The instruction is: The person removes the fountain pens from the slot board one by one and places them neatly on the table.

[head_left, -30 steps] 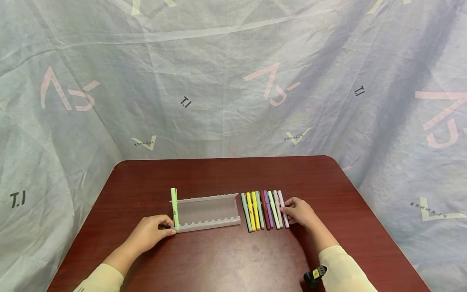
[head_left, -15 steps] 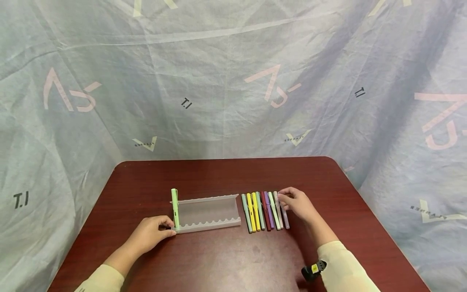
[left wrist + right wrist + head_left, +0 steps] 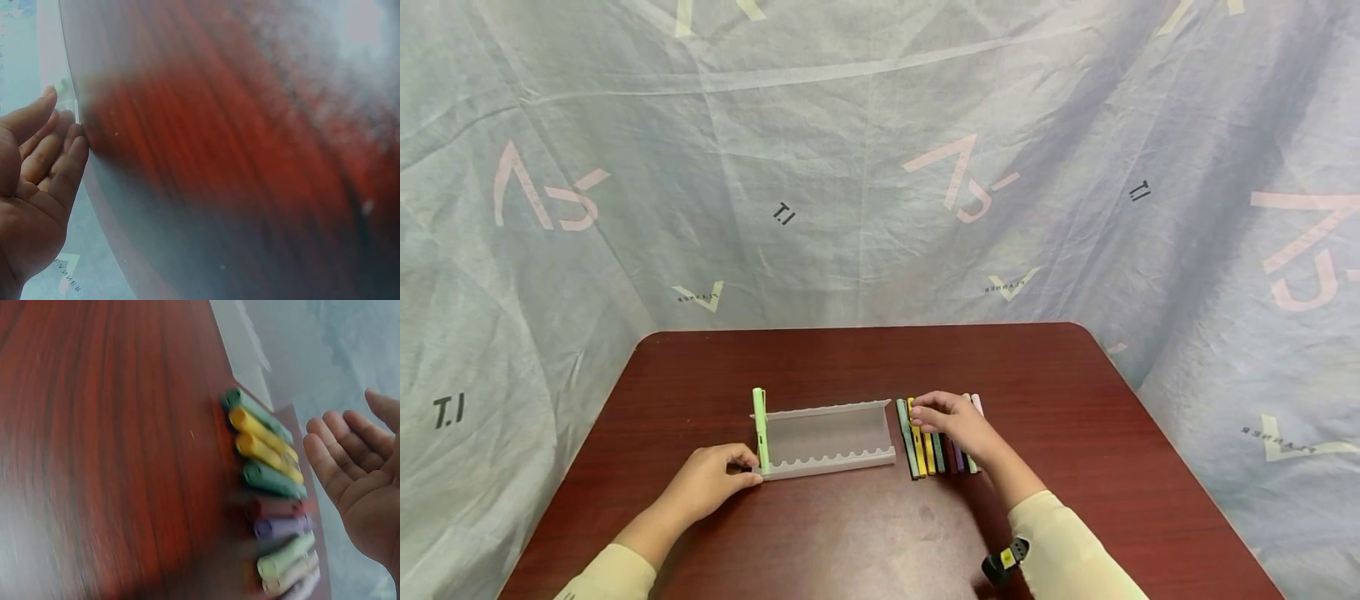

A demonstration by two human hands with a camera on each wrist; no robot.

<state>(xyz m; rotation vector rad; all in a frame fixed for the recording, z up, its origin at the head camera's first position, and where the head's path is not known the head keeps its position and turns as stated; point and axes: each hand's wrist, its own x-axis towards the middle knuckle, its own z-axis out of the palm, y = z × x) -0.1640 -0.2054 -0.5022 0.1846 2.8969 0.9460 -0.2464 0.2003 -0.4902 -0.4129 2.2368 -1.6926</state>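
My left hand (image 3: 709, 479) holds the front left corner of a clear pen tray (image 3: 835, 432) between thumb and fingers. A light green pen (image 3: 760, 423) lies across the notched rails at the tray's left end. To the right of the tray is a row of capped pens in green, yellow, red, purple and pale shades. My right hand (image 3: 958, 421) hovers over this row with nothing in its fingers, hiding the middle pens' upper parts. In the right wrist view, its loosely bent fingers are beyond the yellow pens (image 3: 265, 447) and purple pen (image 3: 284, 526).
Everything lies on a dark red wooden table (image 3: 820, 542). Printed grey cloth (image 3: 850, 167) hangs behind and beside it. A small black device (image 3: 1006, 562) with a yellow label is attached at the right sleeve.
My right hand has moved left from the pale pen at the row's right end to above the yellow and green pens. My left hand stays at the tray corner.
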